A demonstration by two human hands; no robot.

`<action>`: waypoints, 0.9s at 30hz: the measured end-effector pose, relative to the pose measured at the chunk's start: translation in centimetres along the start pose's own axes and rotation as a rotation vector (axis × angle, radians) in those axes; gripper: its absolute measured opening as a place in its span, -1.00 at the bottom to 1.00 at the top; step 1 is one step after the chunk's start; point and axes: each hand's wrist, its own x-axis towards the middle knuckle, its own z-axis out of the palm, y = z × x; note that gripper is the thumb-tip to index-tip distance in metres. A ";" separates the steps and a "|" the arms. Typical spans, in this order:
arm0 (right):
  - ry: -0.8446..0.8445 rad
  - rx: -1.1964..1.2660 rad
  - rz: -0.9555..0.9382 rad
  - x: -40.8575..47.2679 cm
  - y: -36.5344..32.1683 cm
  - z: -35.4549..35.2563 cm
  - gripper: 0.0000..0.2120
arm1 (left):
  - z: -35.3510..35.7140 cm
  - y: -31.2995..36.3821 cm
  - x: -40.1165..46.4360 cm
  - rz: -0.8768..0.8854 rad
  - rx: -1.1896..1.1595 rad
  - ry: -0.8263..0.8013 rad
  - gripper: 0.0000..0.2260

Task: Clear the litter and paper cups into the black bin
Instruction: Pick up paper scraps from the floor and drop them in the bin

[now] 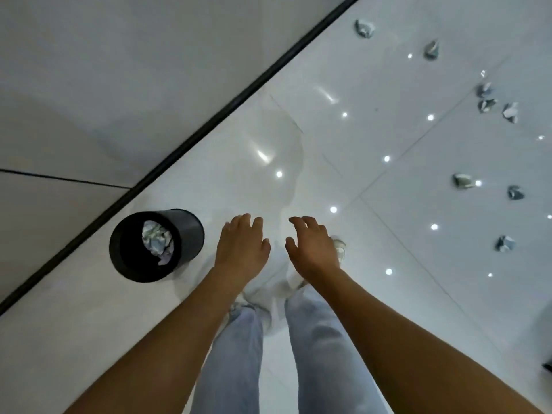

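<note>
Round black plastic bin (156, 245), upright on the glossy white tiled floor (388, 222), just beside the black skirting strip (191, 138) at the foot of the pale wall (119, 70). Inside the bin, crumpled balls of printed paper (157, 245).

Right of the bin, held out above the floor: left hand (242, 249), palm down, fingers loosely extended and slightly apart, holding nothing; just beyond it, right hand (312, 249), palm down, fingers gently curled and spread, likewise holding nothing. Hands near each other but apart, neither touching the bin.

Below the hands: legs in light blue jeans (322, 348) and white shoes (339, 249), standing beside the bin.

Well apart from the bin, across the floor to its far right: scattered crumpled paper wads, namely one (364, 28) farthest off near the skirting strip, one (432, 50) beyond that, a cluster of three (490, 103), a pair (463, 181) nearer, and a single wad (504, 243) level with the bin. No paper cups distinguishable among them.
</note>
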 end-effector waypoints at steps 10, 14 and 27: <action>0.081 0.204 0.232 -0.7 18.6 -11.7 -0.55 | -1.8 21.9 5.2 0.180 0.185 -0.091 -0.57; 0.130 0.265 0.341 -1.1 25.3 -15.9 -0.55 | -2.9 29.7 7.5 0.275 0.253 -0.102 -0.58; 0.273 0.562 0.622 0.5 38.6 -23.2 -0.54 | -5.2 47.9 16.7 0.534 0.423 -0.181 -0.57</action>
